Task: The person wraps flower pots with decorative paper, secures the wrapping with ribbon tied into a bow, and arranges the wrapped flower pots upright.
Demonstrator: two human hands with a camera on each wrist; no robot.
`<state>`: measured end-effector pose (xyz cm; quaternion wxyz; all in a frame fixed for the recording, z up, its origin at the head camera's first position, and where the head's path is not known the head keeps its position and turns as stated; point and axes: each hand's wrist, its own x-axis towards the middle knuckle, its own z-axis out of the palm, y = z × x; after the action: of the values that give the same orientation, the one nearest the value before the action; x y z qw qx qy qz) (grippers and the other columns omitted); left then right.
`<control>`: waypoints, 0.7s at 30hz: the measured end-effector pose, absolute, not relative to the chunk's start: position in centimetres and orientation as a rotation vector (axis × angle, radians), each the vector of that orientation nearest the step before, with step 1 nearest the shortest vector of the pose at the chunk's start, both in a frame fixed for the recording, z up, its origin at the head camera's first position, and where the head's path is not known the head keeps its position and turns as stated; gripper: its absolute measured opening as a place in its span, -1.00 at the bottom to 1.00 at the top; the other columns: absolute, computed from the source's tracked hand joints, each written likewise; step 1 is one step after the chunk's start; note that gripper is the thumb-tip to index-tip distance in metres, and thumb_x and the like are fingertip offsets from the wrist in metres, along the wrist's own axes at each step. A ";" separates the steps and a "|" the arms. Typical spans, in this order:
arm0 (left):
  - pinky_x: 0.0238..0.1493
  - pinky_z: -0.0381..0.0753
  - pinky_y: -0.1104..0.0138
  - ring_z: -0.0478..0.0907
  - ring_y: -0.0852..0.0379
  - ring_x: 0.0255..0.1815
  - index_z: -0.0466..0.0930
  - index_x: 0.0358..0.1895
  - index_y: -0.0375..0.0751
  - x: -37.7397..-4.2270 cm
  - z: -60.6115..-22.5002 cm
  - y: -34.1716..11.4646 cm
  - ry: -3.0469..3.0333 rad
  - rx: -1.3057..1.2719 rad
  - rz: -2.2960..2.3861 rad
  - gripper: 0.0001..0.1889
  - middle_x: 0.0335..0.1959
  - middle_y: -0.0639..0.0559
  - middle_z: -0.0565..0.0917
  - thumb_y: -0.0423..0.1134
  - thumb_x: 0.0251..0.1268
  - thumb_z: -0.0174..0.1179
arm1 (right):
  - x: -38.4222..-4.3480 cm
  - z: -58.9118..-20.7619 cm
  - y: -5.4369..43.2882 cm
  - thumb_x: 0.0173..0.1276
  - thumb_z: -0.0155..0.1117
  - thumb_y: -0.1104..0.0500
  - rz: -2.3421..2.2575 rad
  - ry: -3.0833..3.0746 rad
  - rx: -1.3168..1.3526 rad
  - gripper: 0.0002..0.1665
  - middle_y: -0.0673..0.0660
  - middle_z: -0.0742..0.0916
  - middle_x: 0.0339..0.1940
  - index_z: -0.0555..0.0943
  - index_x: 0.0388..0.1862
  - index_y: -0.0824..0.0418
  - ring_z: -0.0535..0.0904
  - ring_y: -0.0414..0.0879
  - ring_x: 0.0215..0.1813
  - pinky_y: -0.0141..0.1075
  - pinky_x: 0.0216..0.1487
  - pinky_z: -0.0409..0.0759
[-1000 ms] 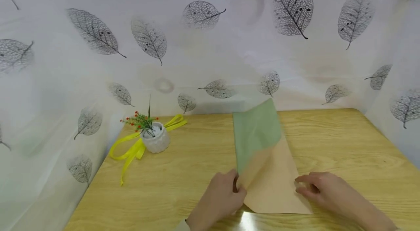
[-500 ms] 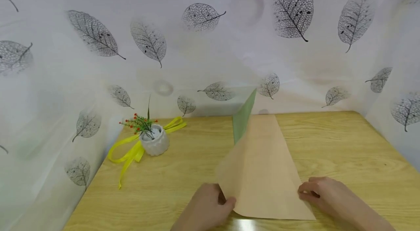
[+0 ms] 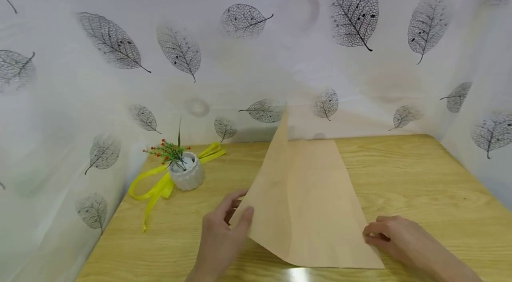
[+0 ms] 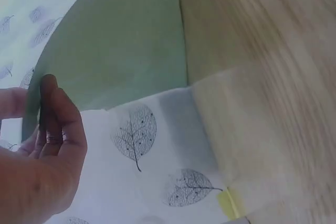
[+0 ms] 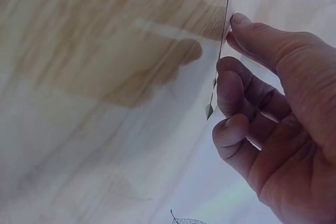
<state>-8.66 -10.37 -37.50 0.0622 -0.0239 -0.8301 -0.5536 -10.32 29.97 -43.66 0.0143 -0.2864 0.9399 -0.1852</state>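
- Left hand (image 3: pixel 222 228): nearly closed, thumb on the tan face and fingers behind, pinching the free left margin of the sheet (image 3: pixel 324 211) and holding it off the table (image 3: pixel 420 175).
- Right hand (image 3: pixel 400 239): fingers bent, tips at the sheet's right margin, towards its near corner. Whether they pinch or merely rest there, I cannot tell.
- Sheet: right of the table's middle, running to the far edge. Right portion flat, tan face up; left portion curves upward, its far corner standing against the backdrop (image 3: pixel 240 64).
- Progress, as judged: part-way. The right portion appears laid out; the left portion is outstanding, neither flat nor folded over. Pot and ribbon show no sign of being in use.
- Pot (image 3: pixel 187 174): upright near the table's far left corner, holding a plant (image 3: pixel 170 152) with red tips.
- Ribbon (image 3: pixel 163 186): yellow, looped, passing behind the pot, one tail trailing along the left edge.
- Views compared: the left wrist view shows the green underside (image 4: pixel 121 45); the head view shows only tan. The right wrist view shows the right hand's lower fingers curled, a detail the head view hides.
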 end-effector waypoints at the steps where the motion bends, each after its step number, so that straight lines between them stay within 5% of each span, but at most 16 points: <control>1: -0.43 0.65 0.39 0.68 0.25 -0.37 0.61 0.20 0.21 -8.7 -37.3 -10.6 -2.495 -0.071 -1.681 -0.63 -0.18 0.04 0.74 -0.21 0.38 0.34 | -10.3 -43.7 30.1 0.33 0.44 0.12 -0.581 2.922 -0.891 -0.92 -0.36 0.62 -0.38 0.77 -0.25 -0.10 0.45 -0.56 -0.38 -0.44 -0.44 0.51; 6: -0.43 0.61 0.41 0.62 0.26 -0.41 0.63 0.18 0.31 -8.9 -37.5 -11.6 -2.514 -0.118 -1.628 -0.59 -0.10 0.03 0.72 -0.28 0.38 0.33 | -10.2 -43.8 30.8 0.34 0.44 0.12 -0.586 2.910 -0.849 -0.91 -0.33 0.68 -0.34 0.79 -0.20 -0.05 0.51 -0.53 -0.33 -0.42 -0.39 0.56; 12: -0.37 0.60 0.44 0.58 0.28 -0.42 0.78 -0.08 0.15 -8.9 -38.1 -12.7 -2.602 -0.111 -1.590 -0.83 -0.25 0.18 0.77 -0.25 0.40 0.32 | -10.4 -43.6 31.4 0.34 0.44 0.06 -0.506 2.916 -0.691 -0.88 -0.26 0.75 -0.32 0.80 -0.18 -0.01 0.53 -0.53 -0.32 -0.40 -0.35 0.59; 21: -0.28 0.60 0.45 0.60 0.22 -0.27 0.79 -0.13 0.01 -9.3 -38.7 -14.2 -2.902 -0.041 -1.456 -0.88 -0.27 0.17 0.77 -0.15 0.42 0.28 | -10.4 -44.0 31.9 0.32 0.46 0.08 -0.496 2.967 -0.700 -0.88 -0.35 0.62 -0.42 0.81 -0.20 0.04 0.39 -0.57 -0.41 -0.42 -0.43 0.48</control>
<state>-9.33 -14.22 -38.66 -0.0525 -0.0125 -0.8925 -0.4479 -10.38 31.89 -43.96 0.0265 -0.2265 0.9603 -0.1605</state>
